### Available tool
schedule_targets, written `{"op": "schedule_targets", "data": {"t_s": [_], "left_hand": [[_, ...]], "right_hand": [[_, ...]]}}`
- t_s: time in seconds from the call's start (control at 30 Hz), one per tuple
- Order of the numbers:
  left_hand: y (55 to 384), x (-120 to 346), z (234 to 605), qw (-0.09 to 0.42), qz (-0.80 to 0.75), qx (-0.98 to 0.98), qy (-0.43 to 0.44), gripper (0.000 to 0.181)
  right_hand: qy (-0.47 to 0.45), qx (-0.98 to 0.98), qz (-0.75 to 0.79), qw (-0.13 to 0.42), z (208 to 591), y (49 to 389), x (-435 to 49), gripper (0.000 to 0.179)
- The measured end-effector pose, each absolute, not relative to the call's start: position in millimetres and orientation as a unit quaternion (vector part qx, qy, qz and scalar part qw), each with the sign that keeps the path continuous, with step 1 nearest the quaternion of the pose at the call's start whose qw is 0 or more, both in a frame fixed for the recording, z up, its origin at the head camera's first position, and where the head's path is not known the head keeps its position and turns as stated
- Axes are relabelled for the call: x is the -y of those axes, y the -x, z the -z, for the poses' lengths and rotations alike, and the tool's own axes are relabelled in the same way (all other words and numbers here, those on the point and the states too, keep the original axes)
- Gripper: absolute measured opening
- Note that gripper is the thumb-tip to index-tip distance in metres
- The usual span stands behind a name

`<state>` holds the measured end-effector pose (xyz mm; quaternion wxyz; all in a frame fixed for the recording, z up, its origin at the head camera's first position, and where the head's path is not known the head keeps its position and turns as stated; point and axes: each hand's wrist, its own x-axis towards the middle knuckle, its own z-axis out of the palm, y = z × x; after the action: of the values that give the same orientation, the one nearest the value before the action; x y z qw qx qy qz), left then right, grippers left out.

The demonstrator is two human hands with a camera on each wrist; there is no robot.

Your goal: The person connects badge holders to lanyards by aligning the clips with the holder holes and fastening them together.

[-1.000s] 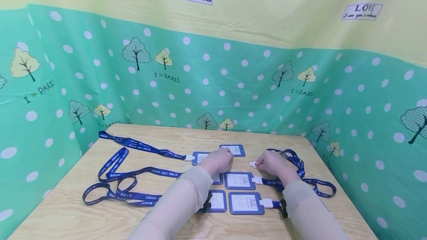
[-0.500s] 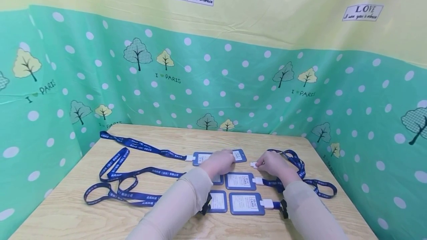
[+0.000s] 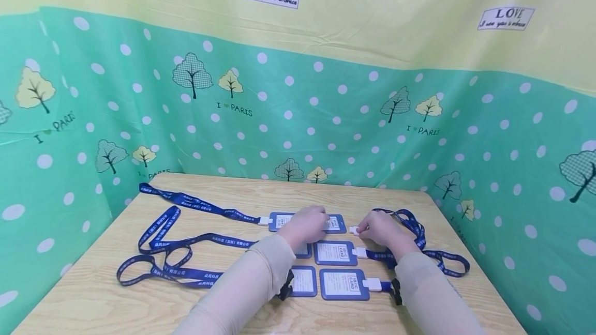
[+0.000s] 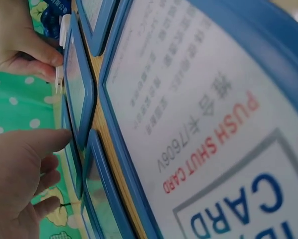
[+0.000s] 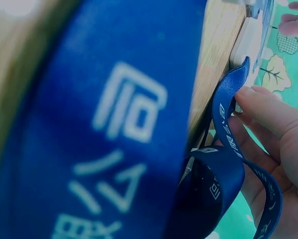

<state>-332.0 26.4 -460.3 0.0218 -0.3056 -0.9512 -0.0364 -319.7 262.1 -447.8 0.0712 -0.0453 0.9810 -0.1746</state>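
My left hand point(image 3: 304, 225) lies over the left part of a blue-framed ID badge holder point(image 3: 337, 224) in the far row; in the left wrist view its thumb point(image 4: 54, 139) meets a holder's edge. It seems to grip that holder, though its fingertips are partly hidden. To the right, my right hand point(image 3: 382, 228) pinches the white clip point(image 3: 354, 230) of a blue lanyard point(image 3: 412, 220). A short gap separates clip and holder. Left of my left hand, another badge holder point(image 3: 281, 221) is attached to a lanyard point(image 3: 195, 202).
Nearer rows hold more badge holders point(image 3: 334, 253) with white clips point(image 3: 372, 284) and lanyards. Loops of blue lanyard point(image 3: 153, 268) spread across the left of the wooden table point(image 3: 98, 273). A green and yellow curtain point(image 3: 298, 102) hangs behind the table.
The far-row badge holder has slid toward me and slightly right under my left hand, coming level with the clip. My right hand has stayed with the clip.
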Motion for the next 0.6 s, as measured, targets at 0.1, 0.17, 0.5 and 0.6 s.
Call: {"op": "schedule_targets", "data": {"t_s": [0.1,0.17,0.5,0.6], "left_hand": [[335,-23,462,0.012,0.036,0.958,0.285,0.051],[338,-21,464,0.001,0.035,0.960,0.277,0.054],[341,-14,467,-0.014,0.047,0.959,0.279,0.032],[340,-14,465,-0.024,0.054,0.958,0.279,0.033]], "right_hand": [[0.046,-0.981,0.175,0.070,448,320,-262,0.010],[0.047,-0.981,0.174,0.070,448,320,-262,0.010],[0.046,-0.981,0.175,0.071,448,320,-262,0.010],[0.046,-0.981,0.176,0.071,448,319,-262,0.011]]}}
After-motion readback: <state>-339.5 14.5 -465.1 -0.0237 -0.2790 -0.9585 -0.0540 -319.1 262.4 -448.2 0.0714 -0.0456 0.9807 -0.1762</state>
